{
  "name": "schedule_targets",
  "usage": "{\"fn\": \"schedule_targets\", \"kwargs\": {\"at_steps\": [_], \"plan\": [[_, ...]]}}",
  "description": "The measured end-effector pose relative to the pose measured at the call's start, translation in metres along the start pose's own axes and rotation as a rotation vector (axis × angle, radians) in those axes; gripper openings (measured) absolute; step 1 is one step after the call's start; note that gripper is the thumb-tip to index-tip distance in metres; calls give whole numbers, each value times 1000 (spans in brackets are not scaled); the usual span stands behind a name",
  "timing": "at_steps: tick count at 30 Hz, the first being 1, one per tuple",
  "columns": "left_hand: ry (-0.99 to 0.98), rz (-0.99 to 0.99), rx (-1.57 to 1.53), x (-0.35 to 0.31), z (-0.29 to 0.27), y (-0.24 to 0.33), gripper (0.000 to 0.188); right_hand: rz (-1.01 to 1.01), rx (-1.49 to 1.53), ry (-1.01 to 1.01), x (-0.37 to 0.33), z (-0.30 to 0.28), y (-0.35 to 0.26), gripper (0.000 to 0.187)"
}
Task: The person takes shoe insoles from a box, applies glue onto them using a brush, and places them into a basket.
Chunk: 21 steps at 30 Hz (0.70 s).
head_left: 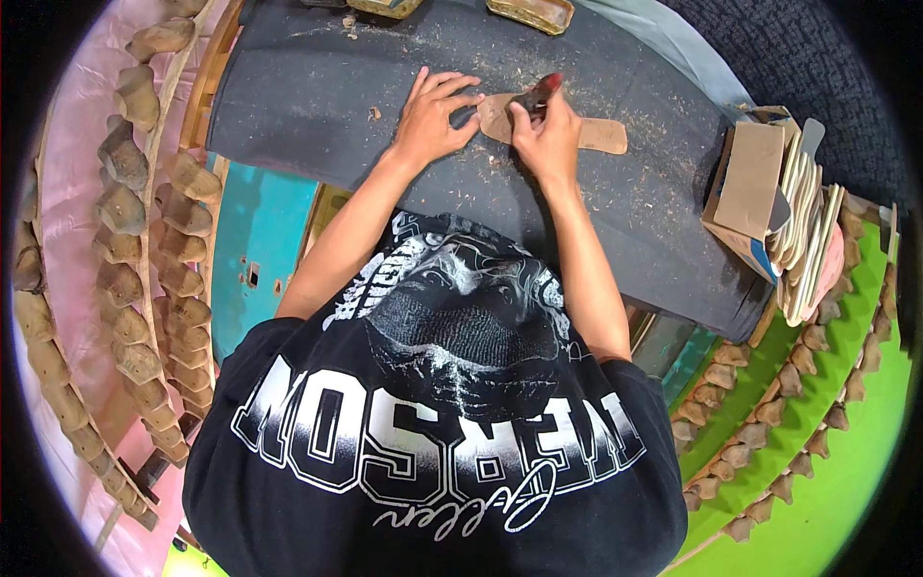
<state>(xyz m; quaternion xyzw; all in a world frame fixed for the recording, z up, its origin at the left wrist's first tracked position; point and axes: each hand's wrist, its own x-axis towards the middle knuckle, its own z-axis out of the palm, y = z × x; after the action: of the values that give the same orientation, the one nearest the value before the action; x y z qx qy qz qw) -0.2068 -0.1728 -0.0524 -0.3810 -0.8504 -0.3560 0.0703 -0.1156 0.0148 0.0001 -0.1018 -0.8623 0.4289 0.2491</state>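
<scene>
The right hand [550, 139] is gripping a dark tool with a red end [536, 96] over a flat, brown, sole-shaped piece [603, 136], which is lying beneath those fingers, while the left hand [430, 120] is holding its curved fingers loosely apart at the piece's rounded end. Crumbly scraps [374, 112] are littering the dark cloth [308, 91] around them; farther out, a cardboard box [750, 168] is standing beside stacked thin, pale sheets [808, 231].

dark grey cloth-covered worktop [288, 111] mostly open left of left hand [430, 120], packed brown cardboard box [750, 171] blocking right edge, yellowish-brown rectangular tray [525, 21] at far edge
</scene>
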Motion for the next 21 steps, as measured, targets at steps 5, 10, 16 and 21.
{"fn": "schedule_targets", "kwargs": {"at_steps": [5, 10, 16, 21], "plan": [[3, -4, 5, -4, -1, -1, 26, 62, -52, -149, -18, -23, 12, 23], [-21, 4, 25, -1, -2, 8, 24, 17, -98, 63, -3, -28, 19, 20], [-107, -71, 36, 4, -5, 14, 56, 94, -49, 26, -19, -23, 5, 21], [-197, 3, 56, -5, -3, 29, 79, 205, 18, -45, -35, -32, -1, 24]]}}
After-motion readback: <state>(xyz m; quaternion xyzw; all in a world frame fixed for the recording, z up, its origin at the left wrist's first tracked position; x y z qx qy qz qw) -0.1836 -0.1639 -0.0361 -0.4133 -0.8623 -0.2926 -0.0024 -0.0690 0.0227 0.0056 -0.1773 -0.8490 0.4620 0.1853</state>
